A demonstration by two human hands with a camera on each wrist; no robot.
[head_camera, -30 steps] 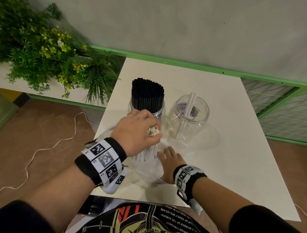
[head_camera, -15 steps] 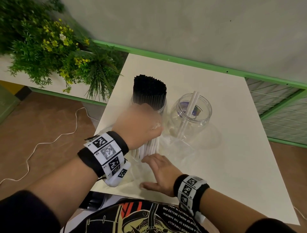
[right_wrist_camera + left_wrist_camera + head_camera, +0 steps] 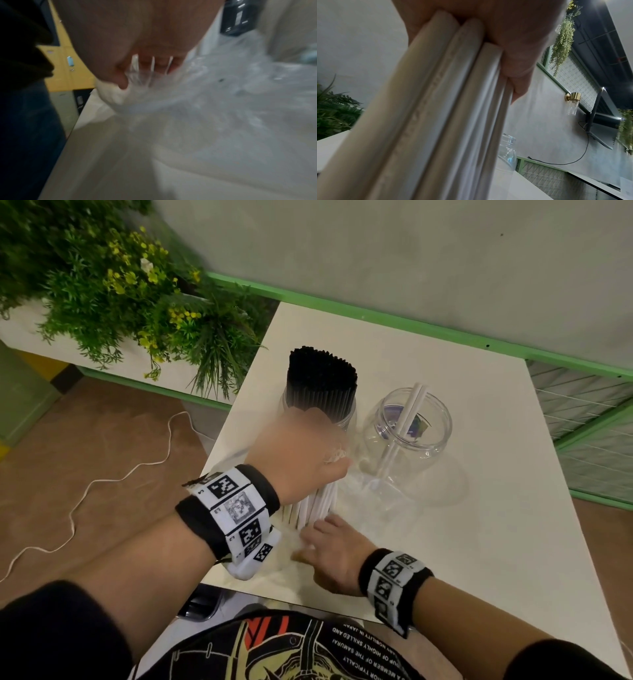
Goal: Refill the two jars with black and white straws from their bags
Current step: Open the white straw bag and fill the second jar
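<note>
- Left hand (image 3: 301, 453) wrapped around the top of an upright bundle of white paper straws (image 3: 317, 503), fingers and thumb curled tight about it; same grip seen from below in the left wrist view, left hand (image 3: 489, 24) closed over the bundle of white paper straws (image 3: 436, 121).
- Lower ends of the bundle down inside a crumpled clear plastic bag (image 3: 287, 546) lying on the near edge of the square white table (image 3: 496, 542).
- Right hand (image 3: 334, 556) low on the table beside the foot of the bundle, fingers bent onto the bag; in the right wrist view, right hand (image 3: 137, 47) with fingers curled into the clear film of the bag (image 3: 223, 94), film gathered and stretched between them.
- Clear plastic jar packed with black straws (image 3: 320, 385) standing upright behind the left hand, straw tops well above its rim.
- Second clear plastic jar (image 3: 409, 436) just to the right of the first, open at the top, holding two white straws (image 3: 409, 412) leaning against its rim.
- Green planter with yellow flowers (image 3: 137, 302) off the table's left side.
- White cord (image 3: 113, 477) snaking over the brown floor.
</note>
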